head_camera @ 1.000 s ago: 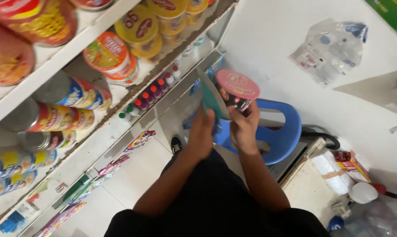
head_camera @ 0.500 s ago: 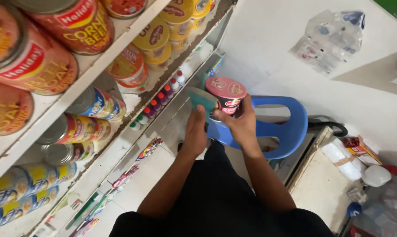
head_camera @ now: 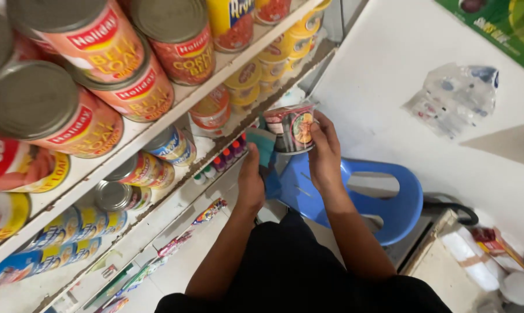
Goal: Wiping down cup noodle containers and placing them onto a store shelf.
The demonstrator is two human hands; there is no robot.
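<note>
Noodle cup (head_camera: 292, 128) in right hand (head_camera: 324, 152) (shelf-side)

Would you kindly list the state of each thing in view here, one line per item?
Noodle cup: sealed, tipped on its side, held at the shelf edge.
Right hand: closed around the noodle cup.
Left hand: gripping a teal object, partly hidden.
Tins: closed, lying on their sides, stacked on the shelves.
Blue plastic chair: upright, seat unoccupied.
Cardboard box: taped shut.

Tin cans (head_camera: 93, 69) on white shelves (head_camera: 157, 124)
</note>
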